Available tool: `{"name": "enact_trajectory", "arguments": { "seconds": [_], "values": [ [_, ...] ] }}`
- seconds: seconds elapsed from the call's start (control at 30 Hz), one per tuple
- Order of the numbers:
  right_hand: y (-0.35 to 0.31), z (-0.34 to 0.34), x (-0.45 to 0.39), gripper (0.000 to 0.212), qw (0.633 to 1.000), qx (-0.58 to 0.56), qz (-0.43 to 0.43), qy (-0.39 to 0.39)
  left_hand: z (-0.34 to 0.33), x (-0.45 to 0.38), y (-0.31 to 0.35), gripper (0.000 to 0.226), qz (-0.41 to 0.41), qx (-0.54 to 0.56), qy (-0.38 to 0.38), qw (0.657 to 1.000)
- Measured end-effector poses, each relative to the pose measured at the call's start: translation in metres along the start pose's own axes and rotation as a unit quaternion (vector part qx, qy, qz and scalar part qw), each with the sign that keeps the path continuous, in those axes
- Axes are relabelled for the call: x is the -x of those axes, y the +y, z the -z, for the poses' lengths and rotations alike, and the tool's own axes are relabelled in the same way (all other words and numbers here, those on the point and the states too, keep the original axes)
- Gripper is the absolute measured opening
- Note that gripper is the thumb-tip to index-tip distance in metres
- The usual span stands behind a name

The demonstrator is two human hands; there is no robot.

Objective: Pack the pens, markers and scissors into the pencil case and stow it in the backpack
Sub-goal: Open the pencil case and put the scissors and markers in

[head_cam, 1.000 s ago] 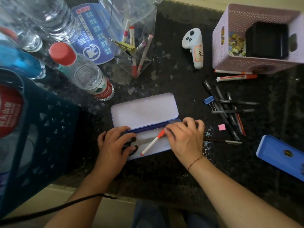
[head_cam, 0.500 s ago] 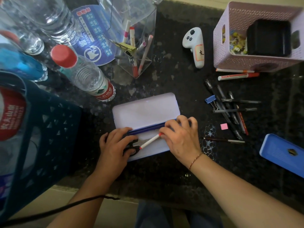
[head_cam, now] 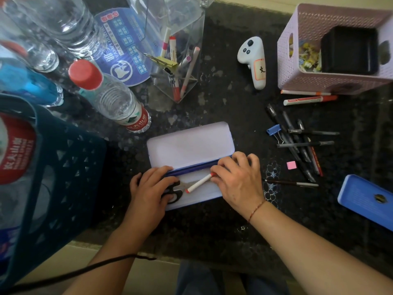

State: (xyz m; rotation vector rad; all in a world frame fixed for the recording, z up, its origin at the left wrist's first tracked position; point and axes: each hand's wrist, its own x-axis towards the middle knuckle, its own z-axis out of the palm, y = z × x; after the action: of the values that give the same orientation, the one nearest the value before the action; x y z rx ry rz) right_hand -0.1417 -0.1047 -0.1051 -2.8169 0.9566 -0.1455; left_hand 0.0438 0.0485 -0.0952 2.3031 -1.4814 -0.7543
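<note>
Marker going into the open pencil case (head_cam: 189, 143).
Right hand (head_cam: 238, 179) pinches the marker (head_cam: 198, 183) by one end; left hand (head_cam: 152, 188) grips the scissors (head_cam: 175, 191) in the tray. Advise laying the marker flat alongside the blades.

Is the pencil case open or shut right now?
Open: the pencil case lid lies flat behind the tray, with scissors and a marker inside.

Pale lilac pencil case (head_cam: 190, 145) with blue rim; white marker (head_cam: 198, 183) with red ends; black-handled scissors (head_cam: 175, 191). Dark, grey-speckled surface (head_cam: 223, 107). Pink perforated basket (head_cam: 331, 81) at far right corner. Red-capped clear bottle (head_cam: 110, 96). Small pink eraser (head_cam: 290, 165).
</note>
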Motion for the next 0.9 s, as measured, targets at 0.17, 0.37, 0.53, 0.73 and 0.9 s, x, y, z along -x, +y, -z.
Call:
{"name": "enact_trajectory", "arguments": {
  "seconds": [0.17, 0.37, 0.53, 0.73, 0.9],
  "values": [
    [0.003, -0.004, -0.005, 0.021, 1.0, -0.001, -0.018, 0.014, -0.001, 0.0, 0.001, 0.049, 0.003, 0.004, 0.006, 1.0],
    [-0.01, -0.006, -0.009, 0.016, 1.0, -0.007, -0.004, 0.014, 0.001, -0.001, 0.003, 0.051, 0.006, 0.017, 0.008, 1.0],
    [-0.008, -0.001, -0.004, 0.005, 1.0, -0.014, -0.024, 0.009, -0.001, -0.001, 0.002, 0.056, -0.003, -0.018, 0.002, 1.0],
    [0.003, 0.012, 0.0, 0.014, 0.992, -0.115, -0.038, 0.039, -0.001, 0.0, 0.001, 0.057, -0.016, -0.028, 0.0, 0.999],
    [0.092, 0.033, 0.022, 0.017, 0.972, -0.085, -0.188, 0.112, 0.005, 0.001, 0.007, 0.058, -0.02, -0.014, 0.007, 1.0]
  ]
}}
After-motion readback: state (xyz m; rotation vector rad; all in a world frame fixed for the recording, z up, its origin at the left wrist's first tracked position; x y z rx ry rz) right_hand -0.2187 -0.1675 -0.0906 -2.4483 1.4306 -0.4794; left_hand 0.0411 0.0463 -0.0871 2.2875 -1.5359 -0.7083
